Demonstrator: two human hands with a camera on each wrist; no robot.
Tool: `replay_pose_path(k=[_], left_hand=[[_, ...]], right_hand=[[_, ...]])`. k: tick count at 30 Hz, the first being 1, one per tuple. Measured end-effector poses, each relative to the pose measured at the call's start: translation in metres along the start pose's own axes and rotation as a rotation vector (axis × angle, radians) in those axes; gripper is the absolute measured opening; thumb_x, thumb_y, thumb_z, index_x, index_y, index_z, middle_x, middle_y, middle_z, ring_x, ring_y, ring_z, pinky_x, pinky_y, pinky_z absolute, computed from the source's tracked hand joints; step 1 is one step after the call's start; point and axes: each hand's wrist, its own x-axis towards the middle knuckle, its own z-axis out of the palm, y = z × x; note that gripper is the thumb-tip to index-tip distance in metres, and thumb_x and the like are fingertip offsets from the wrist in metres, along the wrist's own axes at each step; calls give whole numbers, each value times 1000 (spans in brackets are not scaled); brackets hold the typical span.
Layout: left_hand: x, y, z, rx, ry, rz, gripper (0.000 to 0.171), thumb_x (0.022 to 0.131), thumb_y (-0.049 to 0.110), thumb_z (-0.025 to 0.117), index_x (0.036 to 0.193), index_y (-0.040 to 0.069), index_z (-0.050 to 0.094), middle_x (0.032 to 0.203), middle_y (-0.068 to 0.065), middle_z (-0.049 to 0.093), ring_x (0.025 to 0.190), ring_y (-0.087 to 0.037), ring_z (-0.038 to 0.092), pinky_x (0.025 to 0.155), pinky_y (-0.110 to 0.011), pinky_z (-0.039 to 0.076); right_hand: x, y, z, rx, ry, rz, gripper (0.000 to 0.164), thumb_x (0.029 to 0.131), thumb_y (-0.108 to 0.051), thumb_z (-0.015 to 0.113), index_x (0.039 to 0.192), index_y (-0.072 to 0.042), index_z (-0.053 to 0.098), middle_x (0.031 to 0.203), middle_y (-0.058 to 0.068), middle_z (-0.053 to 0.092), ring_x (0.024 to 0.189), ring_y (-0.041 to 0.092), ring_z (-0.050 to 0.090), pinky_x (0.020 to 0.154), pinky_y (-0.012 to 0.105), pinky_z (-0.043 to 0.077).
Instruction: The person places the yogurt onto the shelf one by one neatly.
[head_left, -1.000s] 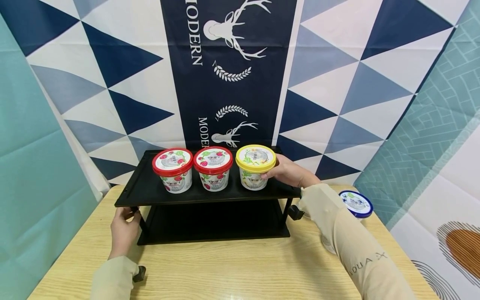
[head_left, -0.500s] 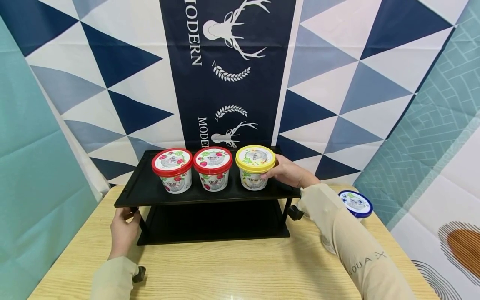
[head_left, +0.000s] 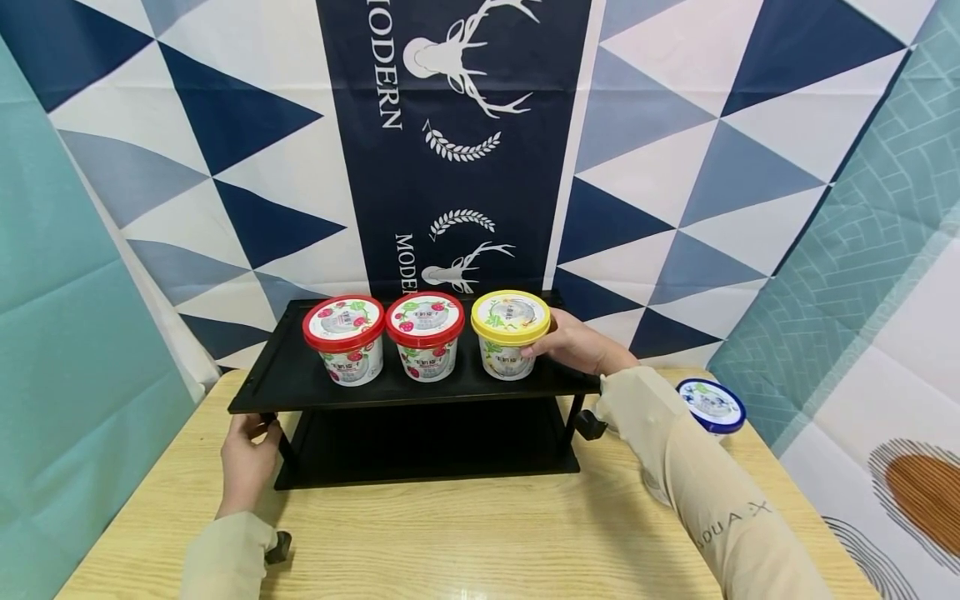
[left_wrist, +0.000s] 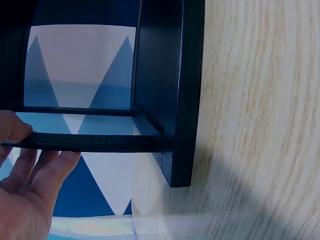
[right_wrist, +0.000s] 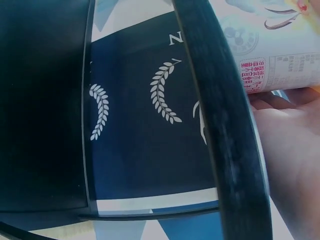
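My right hand (head_left: 581, 343) grips the right side of a white tub with a yellow lid (head_left: 510, 319), upright on the top tier of a black two-tier shelf rack (head_left: 273, 379). In the right wrist view, the tub's printed side (right_wrist: 280, 50) shows above my right hand (right_wrist: 292, 135), beyond the rack's front edge. To its left stand two red-lidded tubs (head_left: 343, 323) with raspberry pictures. My left hand (head_left: 249, 462) holds the rack's front left leg under the top tier. In the left wrist view, thumb and fingers lie on opposite sides of that leg (left_wrist: 105, 143).
A blue-lidded tub (head_left: 711, 406) stands at the right on the wooden table (head_left: 427, 542), partly behind my right sleeve. Another pale container (head_left: 654, 490) is mostly hidden by that sleeve. The rack's lower tier (head_left: 435, 442) bears nothing visible. Patterned cloth (head_left: 465, 167) hangs close behind.
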Motion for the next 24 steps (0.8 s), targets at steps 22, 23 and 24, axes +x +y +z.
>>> replay_pose_path(k=[22,23,24], left_hand=[[0,-1,1,6,2,-13,30,94,11,48,123,3,47,115,-19,56,104,-25,52,63,1,33],[0,-1,1,11,7,-14,30,94,11,48,122,3,48,115,-18,56,101,-20,52,63,1,33],[0,-1,1,14,10,-14,29,93,11,48,122,3,48,114,-18,57,98,-15,52,64,1,34]], right_hand=[[5,4,-1,5,-11,-16,71,72,6,61,137,-4,34,124,-2,53,118,14,48,109,42,28],[5,4,-1,1,-14,-15,71,73,6,61,137,-4,34,125,-2,53,118,14,47,109,43,28],[5,4,-1,-2,-16,-14,71,73,5,62,137,-4,33,125,-2,52,118,15,47,110,43,27]])
